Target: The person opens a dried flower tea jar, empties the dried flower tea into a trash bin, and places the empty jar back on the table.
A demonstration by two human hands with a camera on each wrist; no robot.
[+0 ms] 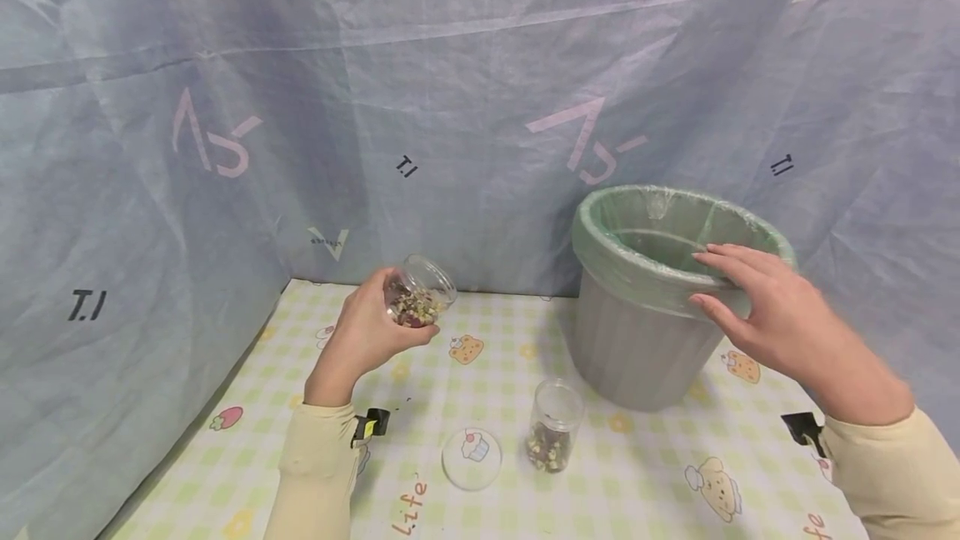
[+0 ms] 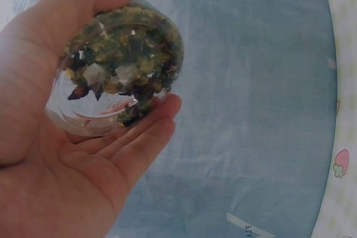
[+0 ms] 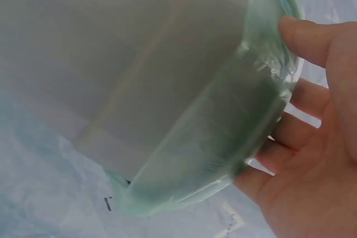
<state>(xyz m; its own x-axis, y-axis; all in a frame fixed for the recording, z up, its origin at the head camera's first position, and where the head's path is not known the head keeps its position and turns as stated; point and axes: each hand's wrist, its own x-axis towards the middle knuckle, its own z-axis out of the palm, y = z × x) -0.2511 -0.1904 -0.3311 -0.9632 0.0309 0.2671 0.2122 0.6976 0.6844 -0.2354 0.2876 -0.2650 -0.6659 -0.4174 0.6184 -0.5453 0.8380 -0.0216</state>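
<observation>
My left hand [image 1: 366,327] grips a clear jar [image 1: 423,272], its open mouth tipped toward the upper right. Inside the jar lie dried flowers and dark red pieces [image 2: 131,54], seen through its bottom in the left wrist view. My right hand [image 1: 780,315] holds the near right rim of a grey trash bin [image 1: 637,348], with the thumb outside and the fingers over the edge. In the right wrist view the fingertips are hidden behind the rim. A green translucent bag [image 3: 195,143] lines the bin and folds over its rim.
A second clear jar [image 1: 555,427], partly filled with dried flowers, stands upright on the checkered tablecloth [image 1: 300,473]. Left of it lies a round clear lid [image 1: 471,458]. A blue-grey cloth [image 1: 465,107] hangs behind the table and along its left side.
</observation>
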